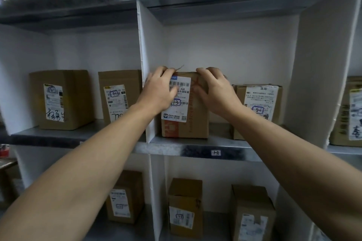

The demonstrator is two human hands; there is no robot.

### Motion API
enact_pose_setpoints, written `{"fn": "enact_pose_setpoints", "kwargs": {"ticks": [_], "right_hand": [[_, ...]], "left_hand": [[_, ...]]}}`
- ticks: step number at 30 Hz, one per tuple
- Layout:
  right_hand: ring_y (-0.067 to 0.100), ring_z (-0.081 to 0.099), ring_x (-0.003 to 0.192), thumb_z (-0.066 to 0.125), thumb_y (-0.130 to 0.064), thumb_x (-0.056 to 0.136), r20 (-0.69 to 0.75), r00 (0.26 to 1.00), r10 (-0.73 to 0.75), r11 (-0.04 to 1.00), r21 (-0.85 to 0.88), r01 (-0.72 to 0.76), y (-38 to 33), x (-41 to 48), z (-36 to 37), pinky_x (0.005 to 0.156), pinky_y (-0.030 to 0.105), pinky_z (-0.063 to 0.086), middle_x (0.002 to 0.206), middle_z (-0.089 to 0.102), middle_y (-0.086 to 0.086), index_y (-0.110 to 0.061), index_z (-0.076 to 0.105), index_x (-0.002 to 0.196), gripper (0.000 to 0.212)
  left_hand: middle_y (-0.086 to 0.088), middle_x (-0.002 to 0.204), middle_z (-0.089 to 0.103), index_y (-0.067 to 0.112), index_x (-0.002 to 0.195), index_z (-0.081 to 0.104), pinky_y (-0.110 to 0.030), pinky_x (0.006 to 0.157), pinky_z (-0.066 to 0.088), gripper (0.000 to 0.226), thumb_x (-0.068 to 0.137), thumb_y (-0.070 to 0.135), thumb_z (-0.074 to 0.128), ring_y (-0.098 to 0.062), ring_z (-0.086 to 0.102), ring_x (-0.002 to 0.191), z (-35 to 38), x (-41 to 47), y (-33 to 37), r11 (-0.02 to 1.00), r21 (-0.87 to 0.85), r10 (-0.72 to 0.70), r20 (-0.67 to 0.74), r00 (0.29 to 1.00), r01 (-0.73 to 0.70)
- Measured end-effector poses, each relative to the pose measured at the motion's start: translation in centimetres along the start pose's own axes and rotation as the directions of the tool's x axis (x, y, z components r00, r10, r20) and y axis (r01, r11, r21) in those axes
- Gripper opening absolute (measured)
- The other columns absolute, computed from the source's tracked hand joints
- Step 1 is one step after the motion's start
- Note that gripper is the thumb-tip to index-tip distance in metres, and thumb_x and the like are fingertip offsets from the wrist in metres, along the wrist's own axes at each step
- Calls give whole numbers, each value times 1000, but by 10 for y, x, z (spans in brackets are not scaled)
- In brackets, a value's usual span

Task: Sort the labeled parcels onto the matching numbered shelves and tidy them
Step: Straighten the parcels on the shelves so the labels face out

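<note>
Both hands on 1 box in the middle bay of the upper shelf. Left hand grips its top-left corner, partly covering the label; right hand is clamped over the top-right edge. Box stands upright on the shelf, close to the white divider, label facing out.

Handwritten mark on the box label looks the same as the tag on the shelf lip, so I'd say it's in the right bay. A 2nd box to its right carries a similar mark, upside down.

Progress, judged: well along. The left bay holds 2 boxes and the lower row at least 3, all upright and labels out. Left to do: square this one up and let go. Can't see any unsorted pile from here.
</note>
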State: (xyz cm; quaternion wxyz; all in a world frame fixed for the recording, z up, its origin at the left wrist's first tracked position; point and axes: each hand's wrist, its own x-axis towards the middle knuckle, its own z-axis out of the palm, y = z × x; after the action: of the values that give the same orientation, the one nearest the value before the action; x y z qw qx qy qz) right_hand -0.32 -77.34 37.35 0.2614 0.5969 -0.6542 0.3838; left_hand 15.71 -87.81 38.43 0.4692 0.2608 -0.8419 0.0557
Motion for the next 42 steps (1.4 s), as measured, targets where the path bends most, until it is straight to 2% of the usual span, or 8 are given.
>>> {"fn": "enact_pose_setpoints", "kwargs": {"ticks": [4, 8, 12, 16, 24, 31, 36, 42], "right_hand": [[31, 37, 139, 57, -33, 100, -42, 999, 16, 996, -82, -20, -4, -14, -17, 106, 48, 41, 154, 39, 10, -20, 42, 149, 52], [38, 49, 126, 61, -27, 97, -92, 995, -25, 980, -199, 7, 1, -32, -41, 97, 49, 48, 139, 52, 18, -10, 55, 137, 43], [38, 49, 125, 59, -28, 98, -120, 990, 72, 959, -266, -102, 16, -52, -69, 95, 49, 47, 137, 53, 17, -11, 56, 136, 42], [37, 46, 128, 61, -28, 98, -96, 983, 158, 933, -313, -180, 40, -72, -90, 99, 49, 47, 141, 49, 16, -13, 53, 139, 45], [34, 41, 135, 62, -29, 98, -71, 958, 279, 937, -197, -287, 80, -78, -108, 111, 46, 40, 148, 41, 13, -16, 49, 144, 50], [28, 52, 124, 61, -29, 99, -24, 962, 272, 959, -78, -273, 106, -78, -103, 105, 39, 44, 139, 50, 9, -16, 51, 142, 46], [26, 56, 116, 64, -28, 97, -54, 969, 239, 971, -1, -240, 118, -77, -96, 100, 47, 49, 131, 54, 8, -16, 55, 138, 43], [25, 55, 118, 64, -21, 97, -79, 971, 226, 973, 70, -220, 134, -73, -90, 100, 41, 53, 133, 52, 10, -15, 54, 138, 42]], "left_hand": [[-4, 135, 46, 14, 141, 45, -41, 110, 37, 52, 93, 28, 61, -23, 40, 127, -3, -3, 6, 999, -20, 45, -36, 998, -46], [-5, 134, 48, 13, 137, 50, -35, 105, 38, 47, 93, 26, 60, -22, 42, 126, -8, -6, 26, 981, -55, 178, -96, 979, -184], [-10, 125, 53, 11, 130, 56, -39, 100, 41, 43, 90, 25, 62, -28, 48, 116, -1, -13, 53, 954, -123, 264, -85, 961, -273], [-9, 127, 52, 11, 131, 55, -27, 97, 33, 43, 91, 24, 63, -24, 47, 119, 13, -18, 85, 937, -189, 289, -51, 956, -293], [-4, 135, 47, 16, 138, 49, -33, 106, 35, 48, 93, 27, 61, -20, 43, 127, 47, -5, 131, 925, -293, 265, 38, 963, -243], [-7, 136, 47, 15, 140, 49, -24, 103, 30, 49, 93, 27, 62, -22, 45, 127, 80, 1, 135, 947, -301, 151, 118, 981, -110], [-10, 130, 52, 13, 135, 54, -21, 98, 32, 44, 92, 22, 62, -25, 52, 119, 97, 4, 137, 948, -313, 91, 103, 991, -54], [-11, 127, 54, 12, 132, 56, -13, 93, 28, 43, 91, 23, 65, -22, 52, 115, 101, 3, 141, 948, -309, 99, 66, 993, -74]]}}
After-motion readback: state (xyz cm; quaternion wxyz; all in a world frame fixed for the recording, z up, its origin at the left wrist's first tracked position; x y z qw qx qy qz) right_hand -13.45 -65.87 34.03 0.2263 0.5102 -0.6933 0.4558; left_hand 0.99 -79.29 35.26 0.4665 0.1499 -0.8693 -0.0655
